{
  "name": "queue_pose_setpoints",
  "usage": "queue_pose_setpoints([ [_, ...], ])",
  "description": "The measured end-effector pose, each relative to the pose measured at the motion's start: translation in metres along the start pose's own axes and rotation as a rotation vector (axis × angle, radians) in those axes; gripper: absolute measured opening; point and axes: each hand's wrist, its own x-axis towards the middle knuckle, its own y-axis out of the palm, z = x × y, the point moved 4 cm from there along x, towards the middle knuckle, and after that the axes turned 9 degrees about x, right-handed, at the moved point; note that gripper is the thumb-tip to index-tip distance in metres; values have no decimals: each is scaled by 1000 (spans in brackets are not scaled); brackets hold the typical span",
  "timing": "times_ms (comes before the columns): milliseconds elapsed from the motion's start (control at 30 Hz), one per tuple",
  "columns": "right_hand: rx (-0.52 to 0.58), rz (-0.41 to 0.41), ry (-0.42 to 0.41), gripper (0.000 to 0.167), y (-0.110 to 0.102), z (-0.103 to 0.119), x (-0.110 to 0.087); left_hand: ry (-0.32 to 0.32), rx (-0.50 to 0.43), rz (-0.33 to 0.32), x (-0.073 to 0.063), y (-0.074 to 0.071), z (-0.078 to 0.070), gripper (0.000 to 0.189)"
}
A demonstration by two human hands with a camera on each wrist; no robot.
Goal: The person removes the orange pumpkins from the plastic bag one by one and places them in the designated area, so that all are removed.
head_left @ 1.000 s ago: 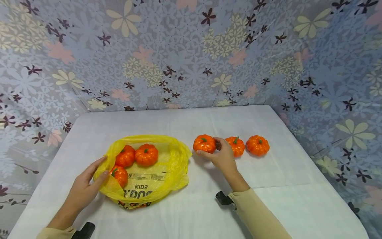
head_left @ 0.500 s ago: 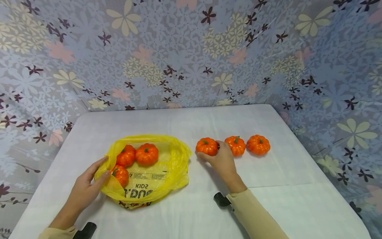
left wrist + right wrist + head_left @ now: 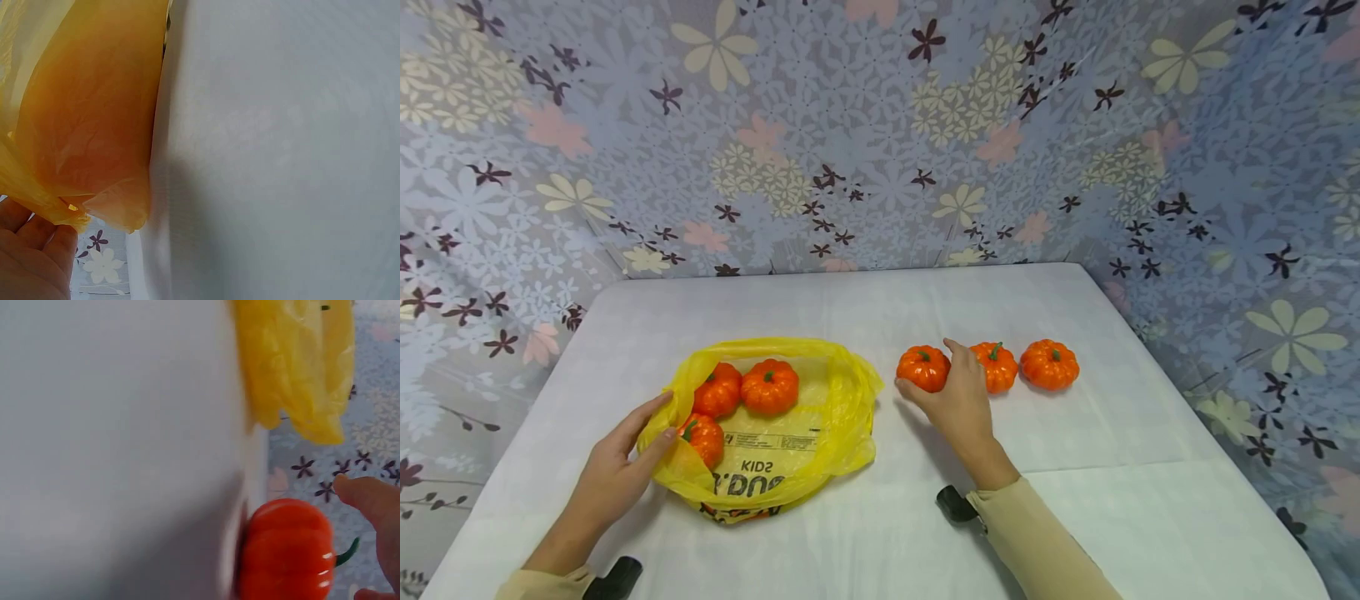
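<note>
My left hand (image 3: 617, 467) pinches the left rim of a yellow plastic bag (image 3: 842, 417), which lies open on the table. Inside the bag are three small orange toy pumpkins, one (image 3: 769, 387) near the middle and two by its left side. In the left wrist view the fingers hold the bunched edge of the bag, and an orange shape (image 3: 94, 112) shows through the film. On the table to the right, a pumpkin (image 3: 922, 369) sits between the spread thumb and fingers of my right hand (image 3: 962, 400). The right wrist view shows the thumb apart from this pumpkin (image 3: 287, 550).
Two more pumpkins rest right of the right hand, one (image 3: 996, 368) partly hidden behind it and another (image 3: 1049, 365) farther right. A white cloth covers the table (image 3: 880, 308). Behind it hangs a flowered fabric (image 3: 880, 142).
The right hand has moved the pumpkin slightly right and down onto the table, and its fingers have spread away from it. The left hand and bag stay about the same.
</note>
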Motion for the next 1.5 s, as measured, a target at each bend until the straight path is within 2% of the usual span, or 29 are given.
queue_pose_setpoints([
  [100, 6, -33, -48, 95, -5, 10, -1, 1, -5, 0, 0, 0, 0, 55],
  [233, 67, -44, -87, 97, -11, 24, -1, 1, -17, 0, -1, 1, 0, 55],
  [400, 159, -16, -85, 100, -13, 37, -1, -1, -19, -3, -2, 1, 0, 55],
  [533, 230, 12, -72, 95, -7, 44, -1, 1, -13, -8, -2, 1, 0, 55],
  [700, 283, 64, -66, 89, 8, 53, -2, 8, -11, -7, -1, 0, 0, 54],
  [933, 289, 111, -126, 84, 30, 67, -5, -15, -13, 14, 0, 0, 1, 56],
  [1100, 296, 137, -151, 80, 43, 77, -10, 9, -6, -6, 0, 0, 1, 54],
  [1233, 297, 180, -172, 79, 57, 83, -16, 20, -3, -16, 0, 0, 0, 53],
  [1500, 293, 279, -185, 78, 86, 91, -25, 5, -2, -13, -2, -3, 0, 54],
])
